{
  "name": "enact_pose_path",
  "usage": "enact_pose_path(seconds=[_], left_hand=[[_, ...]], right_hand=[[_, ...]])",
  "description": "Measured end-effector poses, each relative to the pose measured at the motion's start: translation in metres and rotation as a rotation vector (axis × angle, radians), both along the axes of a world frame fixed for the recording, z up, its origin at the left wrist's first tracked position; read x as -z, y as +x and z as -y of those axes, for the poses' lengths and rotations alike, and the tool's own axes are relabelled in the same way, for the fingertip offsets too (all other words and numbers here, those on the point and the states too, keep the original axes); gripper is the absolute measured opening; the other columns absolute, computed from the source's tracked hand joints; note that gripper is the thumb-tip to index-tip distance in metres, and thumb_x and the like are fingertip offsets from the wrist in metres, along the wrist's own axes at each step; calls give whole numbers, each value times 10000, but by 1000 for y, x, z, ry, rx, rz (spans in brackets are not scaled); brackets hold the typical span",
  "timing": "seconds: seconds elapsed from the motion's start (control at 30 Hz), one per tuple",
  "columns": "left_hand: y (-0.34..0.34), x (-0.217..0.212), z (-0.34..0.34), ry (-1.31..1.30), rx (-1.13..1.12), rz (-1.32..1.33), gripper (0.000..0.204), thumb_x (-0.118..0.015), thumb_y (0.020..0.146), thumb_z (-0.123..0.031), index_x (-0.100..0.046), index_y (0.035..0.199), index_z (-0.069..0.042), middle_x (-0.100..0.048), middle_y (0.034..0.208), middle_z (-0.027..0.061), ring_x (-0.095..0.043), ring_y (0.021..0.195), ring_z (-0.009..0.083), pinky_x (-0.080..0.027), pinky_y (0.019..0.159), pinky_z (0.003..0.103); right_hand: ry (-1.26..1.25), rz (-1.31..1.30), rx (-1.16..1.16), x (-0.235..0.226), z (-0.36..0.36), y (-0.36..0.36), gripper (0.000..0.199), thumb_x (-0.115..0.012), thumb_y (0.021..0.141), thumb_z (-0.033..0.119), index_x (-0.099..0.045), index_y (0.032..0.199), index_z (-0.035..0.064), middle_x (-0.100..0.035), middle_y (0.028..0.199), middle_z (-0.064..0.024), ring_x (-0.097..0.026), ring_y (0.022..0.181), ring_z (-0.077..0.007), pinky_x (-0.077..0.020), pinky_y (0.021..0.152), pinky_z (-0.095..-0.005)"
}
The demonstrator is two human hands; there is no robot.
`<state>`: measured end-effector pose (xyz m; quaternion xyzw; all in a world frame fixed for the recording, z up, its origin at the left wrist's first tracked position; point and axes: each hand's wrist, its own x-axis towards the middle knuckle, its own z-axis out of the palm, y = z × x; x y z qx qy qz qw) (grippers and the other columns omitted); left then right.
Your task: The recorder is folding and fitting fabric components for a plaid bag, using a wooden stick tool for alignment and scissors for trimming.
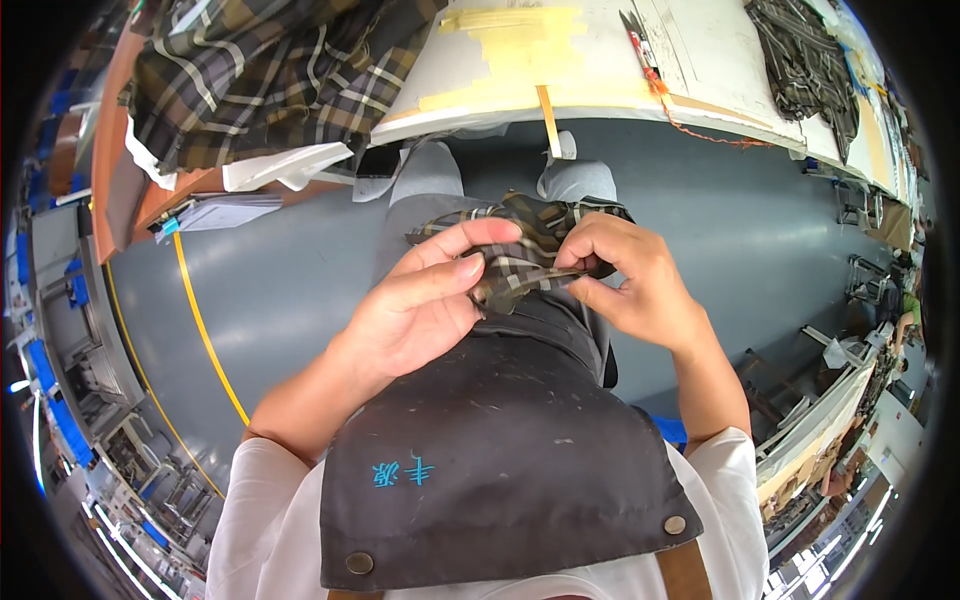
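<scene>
A small plaid cloth piece (535,225) in olive, black and white hangs bunched in front of my apron. My right hand (635,270) pinches its folded edge between thumb and fingertips. On the cloth's left side is my left hand (425,290), palm up, its thumb and index finger apart. The index fingertip lies against the cloth, and the thumb tip stops at the cloth's left border. My other left fingers are partly hidden under the fabric, so I cannot tell how far they curl.
Ahead stands a white worktable (620,95) with yellow tape. On it lie snips (642,48) with an orange cord and dark plaid pieces (810,70). A large plaid heap (270,90) drapes over the left end. Papers (225,212) lie below it. The floor (270,310) is grey.
</scene>
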<state>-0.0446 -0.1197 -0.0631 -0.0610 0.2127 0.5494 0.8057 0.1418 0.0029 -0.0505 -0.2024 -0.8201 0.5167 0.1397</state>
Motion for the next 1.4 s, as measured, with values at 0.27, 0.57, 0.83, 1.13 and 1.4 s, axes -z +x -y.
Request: enact_pose_path(seconds=[0.27,0.57,0.83,1.13,1.4], left_hand=[[-1,-26,-6,108,-46,-483,497,-603,784,31,-423,1246,3,-571,1072,112,-553,991,163,-433,873,283],[7,-34,2,94,-59,-503,448,-583,805,18,-438,1230,17,-596,1030,105,-577,929,134,-452,838,259],[15,-45,8,138,-47,-556,446,-590,812,-5,-440,1231,12,-598,1033,100,-571,952,135,-447,849,264],[19,-48,6,41,-60,-538,371,-613,806,-18,-492,1156,2,-613,980,79,-580,881,101,-446,771,218],[21,-44,0,49,-144,-621,341,-614,802,-6,-511,1127,1,-612,887,46,-583,808,79,-447,704,198]], right_hand=[[-12,-42,1,-17,-5,-7,179,-658,669,-52,-545,793,10,-529,705,-54,-514,610,-151,-420,549,-267],[29,-88,-21,-28,2,2,166,-666,692,-32,-549,804,5,-548,718,-69,-552,620,-174,-447,567,-285],[78,-151,137,-28,24,4,239,-678,641,-42,-586,841,51,-534,761,-37,-525,631,-155,-427,539,-269],[922,-609,173,-5,23,-5,262,-689,529,77,-633,784,94,-547,814,-31,-527,676,-198,-412,513,-298],[860,-619,173,-4,22,-13,258,-693,535,53,-597,774,51,-553,823,-39,-522,691,-214,-422,524,-313]])
